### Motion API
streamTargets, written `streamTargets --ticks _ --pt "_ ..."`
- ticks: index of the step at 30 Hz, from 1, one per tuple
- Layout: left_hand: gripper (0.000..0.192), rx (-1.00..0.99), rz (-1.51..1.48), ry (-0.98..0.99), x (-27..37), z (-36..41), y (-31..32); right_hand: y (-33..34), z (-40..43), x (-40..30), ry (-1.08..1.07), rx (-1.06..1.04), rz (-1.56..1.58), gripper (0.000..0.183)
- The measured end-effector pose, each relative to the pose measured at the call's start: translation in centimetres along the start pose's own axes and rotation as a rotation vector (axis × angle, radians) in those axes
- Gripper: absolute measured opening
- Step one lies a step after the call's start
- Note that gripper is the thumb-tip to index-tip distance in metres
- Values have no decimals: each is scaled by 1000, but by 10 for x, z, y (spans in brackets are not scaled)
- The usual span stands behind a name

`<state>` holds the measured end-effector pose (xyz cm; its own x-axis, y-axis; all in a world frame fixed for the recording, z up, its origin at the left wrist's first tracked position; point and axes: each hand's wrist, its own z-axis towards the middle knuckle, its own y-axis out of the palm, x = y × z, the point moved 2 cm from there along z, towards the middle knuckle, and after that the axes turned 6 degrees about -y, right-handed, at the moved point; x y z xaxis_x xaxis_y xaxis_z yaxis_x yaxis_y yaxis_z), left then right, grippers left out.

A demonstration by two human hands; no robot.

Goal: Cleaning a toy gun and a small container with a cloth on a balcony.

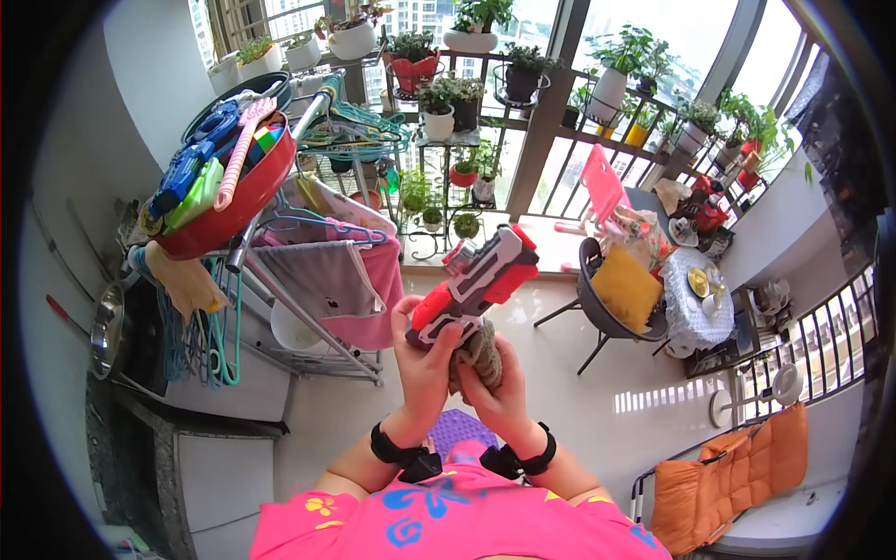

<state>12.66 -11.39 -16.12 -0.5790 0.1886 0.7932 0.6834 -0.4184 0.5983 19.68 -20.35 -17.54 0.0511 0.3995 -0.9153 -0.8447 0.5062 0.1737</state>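
Observation:
A toy gun [483, 276] in red, white and dark grey is held up in front of me, tilted toward the upper right. My left hand [425, 360] grips its lower left end, with the thumb across the white side panel. In my right hand [502, 385] is a bunched brown-grey cloth [481, 355], pressed against the underside of the toy gun. The cloth covers part of the toy's lower end, so the handle there is hidden.
At left, a red basin [238, 217] of toys rests on a metal drying rack [325, 350] hung with towels and hangers. A dark chair [616, 329] with a yellow cushion [625, 288] stands right, beside a small covered table [675, 308]. An orange padded folding chair [728, 476] lies lower right.

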Motion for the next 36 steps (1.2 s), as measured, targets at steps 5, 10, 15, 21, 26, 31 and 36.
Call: streamTargets --ticks 5,10,15,21,26,31,36 --pt "77 -126 112 56 -18 15 8 -15 16 6 -555 92 -756 44" --pt "72 -146 154 -146 -27 7 -22 -2 -9 18 -509 -60 -856 47" --pt "52 -123 127 -304 -9 15 -43 -19 -3 5 -339 -201 -200 40" --pt "54 -374 -50 -618 -23 1 -44 -31 23 -20 -150 302 238 42" --pt "60 -516 -77 -666 -17 -16 -15 -21 42 -44 -582 -47 -513 49" --pt "65 -402 187 -444 -8 1 -14 -9 12 -8 -524 -90 -616 54" --pt "70 -620 155 -708 5 -11 -11 6 60 -75 -716 -99 -802 58"
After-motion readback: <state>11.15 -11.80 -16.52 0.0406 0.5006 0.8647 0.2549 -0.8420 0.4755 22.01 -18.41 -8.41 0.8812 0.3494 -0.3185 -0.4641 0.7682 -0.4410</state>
